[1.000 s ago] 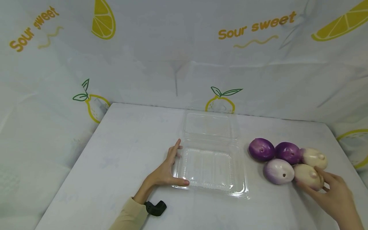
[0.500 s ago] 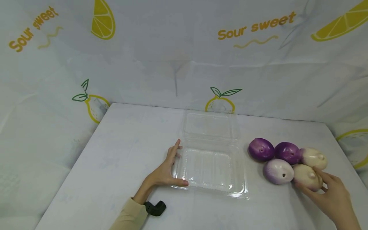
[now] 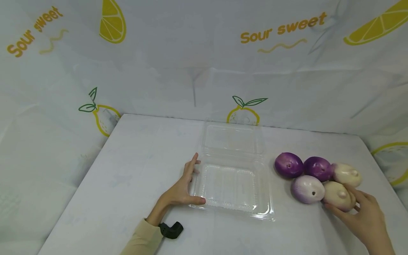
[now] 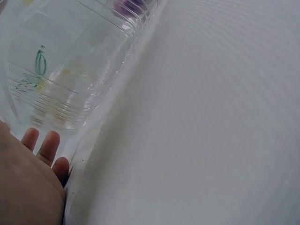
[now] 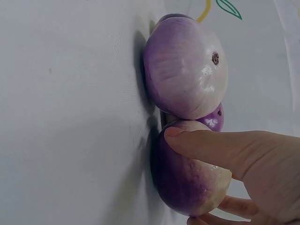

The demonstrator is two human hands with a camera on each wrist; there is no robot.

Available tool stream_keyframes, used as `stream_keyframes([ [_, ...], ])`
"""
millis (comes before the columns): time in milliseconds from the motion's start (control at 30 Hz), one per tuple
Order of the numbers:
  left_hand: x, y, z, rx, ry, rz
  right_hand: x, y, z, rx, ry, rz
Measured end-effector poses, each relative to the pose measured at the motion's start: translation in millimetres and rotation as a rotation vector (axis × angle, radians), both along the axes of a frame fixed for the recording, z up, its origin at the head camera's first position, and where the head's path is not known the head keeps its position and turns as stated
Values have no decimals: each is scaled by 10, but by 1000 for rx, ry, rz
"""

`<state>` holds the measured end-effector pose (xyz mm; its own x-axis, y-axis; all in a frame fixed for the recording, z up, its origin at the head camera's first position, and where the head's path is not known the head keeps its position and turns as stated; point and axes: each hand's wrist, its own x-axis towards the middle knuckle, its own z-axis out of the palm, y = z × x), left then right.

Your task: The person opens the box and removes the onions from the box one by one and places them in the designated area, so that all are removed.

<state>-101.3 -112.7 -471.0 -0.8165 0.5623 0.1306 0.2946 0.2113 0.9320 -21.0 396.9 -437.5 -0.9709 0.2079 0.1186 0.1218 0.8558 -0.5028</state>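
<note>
My right hand [image 3: 366, 216] grips a cream-and-purple onion [image 3: 338, 195] at the front right of the group. In the right wrist view the thumb [image 5: 201, 143] lies across the near side of this onion [image 5: 183, 183], with fingers curled at its far side. My left hand [image 3: 180, 189] is spread at the left side of a clear plastic clamshell box [image 3: 229, 187], thumb along the front rim and fingers along the left rim. The box lies unfolded, its lid [image 3: 232, 139] laid back. In the left wrist view several fingertips [image 4: 49, 147] show close to the box wall [image 4: 93, 93].
Beside the gripped onion lie a pale purple onion [image 3: 307, 189], two dark purple onions, one at the left [image 3: 288, 165] and one in the middle [image 3: 317, 169], and another cream onion [image 3: 346, 175]. A lemon-print cloth [image 3: 178, 71] hangs behind the white table [image 3: 137, 159].
The gripped onion has turned slightly to the left, and my right hand has shifted a little left with it. My left hand stays at the box; the head view has drifted slightly.
</note>
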Motion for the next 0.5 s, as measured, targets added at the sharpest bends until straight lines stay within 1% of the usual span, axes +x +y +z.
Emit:
stream_keyframes([
  [133, -17, 1, -19, -8, -6, 0, 7, -17, 34, 16, -7, -2],
  [233, -29, 1, -35, -10, 14, -1, 42, -68, 94, 22, 30, -10],
  [333, -44, 1, -50, -5, 38, 15, 75, -187, 193, 27, 92, -20],
  [367, -49, 2, -47, -4, 36, 29, 83, -247, 229, 30, 110, -22],
  [433, -59, 9, -34, -10, 21, 80, 66, -390, 301, 26, 172, -13],
  [500, -69, 19, -1, -34, 7, 169, 23, -548, 350, 21, 265, 24],
])
